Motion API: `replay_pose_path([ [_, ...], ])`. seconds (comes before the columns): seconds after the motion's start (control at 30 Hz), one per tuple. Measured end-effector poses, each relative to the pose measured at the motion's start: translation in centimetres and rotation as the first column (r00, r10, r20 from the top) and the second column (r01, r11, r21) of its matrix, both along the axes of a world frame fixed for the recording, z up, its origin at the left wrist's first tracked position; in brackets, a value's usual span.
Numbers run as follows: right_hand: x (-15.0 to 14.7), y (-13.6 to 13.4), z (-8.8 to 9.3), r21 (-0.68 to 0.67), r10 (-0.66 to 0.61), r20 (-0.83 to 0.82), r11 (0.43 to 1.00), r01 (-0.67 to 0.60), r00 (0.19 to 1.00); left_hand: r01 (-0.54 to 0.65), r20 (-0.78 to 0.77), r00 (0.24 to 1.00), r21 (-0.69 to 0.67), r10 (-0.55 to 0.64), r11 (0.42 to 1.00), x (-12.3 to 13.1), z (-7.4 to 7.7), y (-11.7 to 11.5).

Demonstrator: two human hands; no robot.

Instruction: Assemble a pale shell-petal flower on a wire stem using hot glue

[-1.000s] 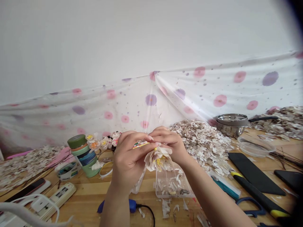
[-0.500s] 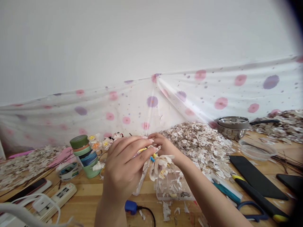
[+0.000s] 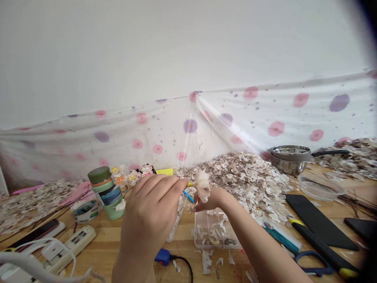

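My left hand is raised in front of me, its fingers curled and pinched at the base of a small cream paper flower with a yellow centre. My right hand sits just under and behind the flower, fingers closed on its stem end. A thin blue strip shows between the two hands. Below them a clear plastic compartment box holds petal scraps.
A heap of pale petals spreads behind the hands. A green bottle, finished flowers and a tape roll stand left. A power strip, phone, blue glue gun, scissors, steel pan and clear dish lie around.
The flower has been turned from hanging downward to pointing up and right. My right hand has dropped under it, and my left hand has shifted slightly left and closer to the camera.
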State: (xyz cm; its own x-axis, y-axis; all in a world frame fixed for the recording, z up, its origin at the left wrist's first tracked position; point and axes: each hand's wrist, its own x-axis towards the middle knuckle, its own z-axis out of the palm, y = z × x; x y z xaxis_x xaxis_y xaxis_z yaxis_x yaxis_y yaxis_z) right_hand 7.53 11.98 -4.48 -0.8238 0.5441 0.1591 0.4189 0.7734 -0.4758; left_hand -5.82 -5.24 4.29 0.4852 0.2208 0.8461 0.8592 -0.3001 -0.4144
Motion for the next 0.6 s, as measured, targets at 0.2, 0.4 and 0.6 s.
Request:
replay_pose_path([
  [0.2, -1.0, -1.5, 0.6, -0.061, 0.000, 0.243, 0.998, 0.015, 0.970, -0.030, 0.126, 0.992, 0.033, 0.025, 0.999, -0.1, -0.4, 0.5],
  [0.4, 0.1, -3.3, 3.5, -0.109, 0.068, -0.005, 0.992, -0.068, 0.998, -0.042, 0.381, 0.924, 0.022, 0.030, 0.999, 0.1, -0.8, 0.7],
  [0.6, 0.5, -5.9, 5.1, -0.237, 0.344, -0.548, 0.810, -0.536, 0.762, 0.042, 0.665, 0.747, -0.039, -0.005, 0.998, 1.5, -1.0, 1.3],
])
